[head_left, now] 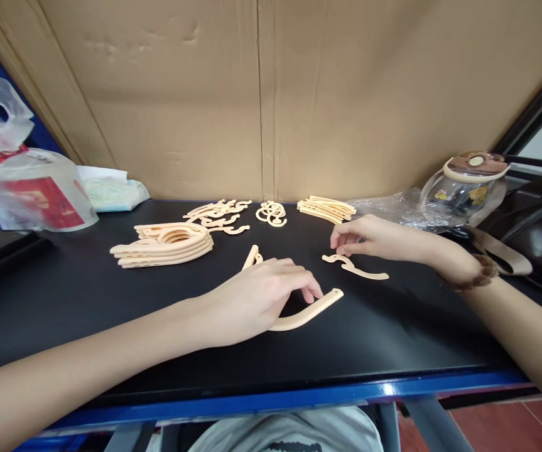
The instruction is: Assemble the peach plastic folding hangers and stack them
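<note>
In the head view, the left hand (pixel 261 295) is laid palm down on the black counter (pixel 63 301), its fingers (pixel 309 290) loosely bent and half closed. A curved cream piece (pixel 315 309) is covered by it and touched by the fingertips; one end is seen beyond the knuckles, the other just past the fingertips. Whether the piece is truly clasped cannot be told, as the thumb is hidden.

The right hand (pixel 367 238) is held low and nearly closed, its fingertips drawn together on the hooked end of a hook piece (pixel 358 270), which is laid flat just beneath the palm.

Beyond the left hand, a stack of hanger bodies (pixel 162 245) and a scatter of hooks (pixel 218 216) are seen. Between the two hands, further back, small clips (pixel 271 213) are placed. Just behind the right hand, a stack of flat strips (pixel 327 208) is set, well apart from a lidded jar (pixel 468 185).
</note>
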A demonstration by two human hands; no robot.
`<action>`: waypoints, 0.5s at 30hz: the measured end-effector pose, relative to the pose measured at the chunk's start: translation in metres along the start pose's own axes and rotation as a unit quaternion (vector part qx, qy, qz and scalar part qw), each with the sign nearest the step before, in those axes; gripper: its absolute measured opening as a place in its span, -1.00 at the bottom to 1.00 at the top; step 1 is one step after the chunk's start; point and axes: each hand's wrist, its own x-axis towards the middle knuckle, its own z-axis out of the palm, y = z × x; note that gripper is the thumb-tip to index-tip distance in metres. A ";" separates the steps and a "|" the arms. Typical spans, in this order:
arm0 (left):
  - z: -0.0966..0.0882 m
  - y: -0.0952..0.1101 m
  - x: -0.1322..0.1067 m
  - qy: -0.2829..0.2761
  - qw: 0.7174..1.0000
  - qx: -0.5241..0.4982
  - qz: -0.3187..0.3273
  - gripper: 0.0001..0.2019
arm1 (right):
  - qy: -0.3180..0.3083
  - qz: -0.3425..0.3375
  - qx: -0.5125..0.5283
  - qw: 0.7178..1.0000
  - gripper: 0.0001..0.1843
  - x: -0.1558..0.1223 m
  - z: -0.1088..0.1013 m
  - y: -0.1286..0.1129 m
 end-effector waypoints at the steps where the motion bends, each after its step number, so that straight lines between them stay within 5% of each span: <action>1: 0.000 0.003 0.002 0.006 1.000 0.008 -0.007 -0.66 | -0.002 0.014 -0.006 1.000 -0.73 -0.002 -0.001 -0.003; 5: 0.009 0.013 0.013 0.013 0.998 0.055 -0.026 -0.68 | -0.032 0.066 -0.040 0.996 -0.59 -0.010 -0.002 -0.011; 9: 0.021 0.013 0.024 -0.001 0.995 0.101 -0.013 -0.72 | -0.042 0.051 -0.046 0.997 -0.74 -0.011 0.004 -0.009; 15: 0.027 -0.007 0.027 0.028 0.998 -0.037 -0.040 -0.70 | -0.027 0.022 -0.062 0.997 -0.76 -0.009 0.005 -0.009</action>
